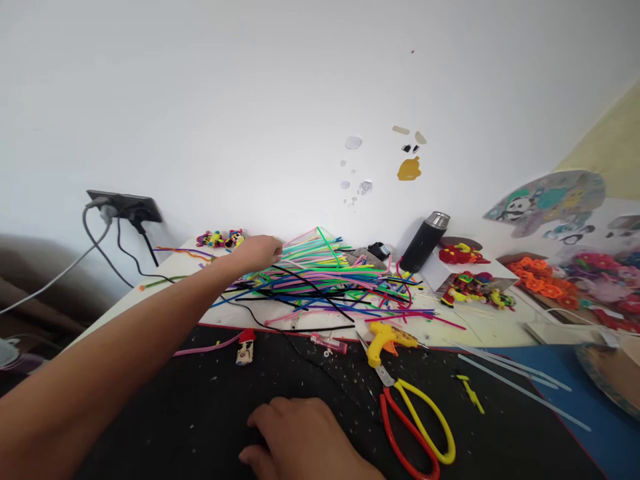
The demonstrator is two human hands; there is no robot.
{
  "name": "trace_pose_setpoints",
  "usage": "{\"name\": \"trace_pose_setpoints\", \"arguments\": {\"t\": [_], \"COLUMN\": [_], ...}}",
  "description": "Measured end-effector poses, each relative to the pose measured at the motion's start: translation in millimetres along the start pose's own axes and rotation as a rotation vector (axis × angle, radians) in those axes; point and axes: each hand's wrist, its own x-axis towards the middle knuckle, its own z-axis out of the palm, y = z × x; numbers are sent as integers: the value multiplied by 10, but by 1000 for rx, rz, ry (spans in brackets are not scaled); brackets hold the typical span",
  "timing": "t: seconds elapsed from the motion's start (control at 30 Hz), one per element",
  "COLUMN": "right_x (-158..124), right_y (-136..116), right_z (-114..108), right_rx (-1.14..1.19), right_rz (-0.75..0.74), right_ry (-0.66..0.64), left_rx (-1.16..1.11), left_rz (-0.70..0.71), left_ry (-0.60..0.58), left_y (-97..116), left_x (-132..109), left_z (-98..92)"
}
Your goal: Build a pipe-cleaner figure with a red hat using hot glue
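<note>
My left hand (261,252) reaches across to the left end of a heap of colourful pipe cleaners (325,280). Its fingers are mostly hidden behind the back of the hand, so their grip does not show. My right hand (307,437) rests on the black mat (165,413), thumb apart from the loosely bent fingers, holding nothing. Right of it lie scissors (417,427) with one red and one yellow handle. A yellow glue gun (387,341) lies just beyond their blades. A small figure with a red top (245,347) sits on the mat's far part.
A black thermos (424,243) leans near the wall, beside a white box (437,273) with small pipe-cleaner figures. Glue sticks (525,392) and a bent yellow-green piece (470,393) lie at right. A power strip (125,205) with cables hangs at left. A thin black cable crosses the mat.
</note>
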Motion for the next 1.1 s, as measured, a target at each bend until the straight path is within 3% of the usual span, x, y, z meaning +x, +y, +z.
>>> {"name": "trace_pose_setpoints", "arguments": {"t": [0.33, 0.5, 0.73, 0.9, 1.1], "right_x": [12, 68, 51, -19, -42], "right_y": [8, 80, 14, -81, -62], "right_z": [41, 141, 74, -51, -31], "right_rx": [-20, -66, -107, -94, -90], "right_rz": [2, -32, -50, -26, -53], "right_ry": [-27, -12, -4, -13, 38], "left_rx": [-39, -24, 151, 167, 204], "left_rz": [39, 89, 317, 314, 286], "left_ry": [-12, 50, 39, 6, -12], "left_y": [-113, 6, 216, 259, 285], "left_x": [21, -14, 82, 189, 203], "left_z": [-20, -48, 38, 108, 72]}}
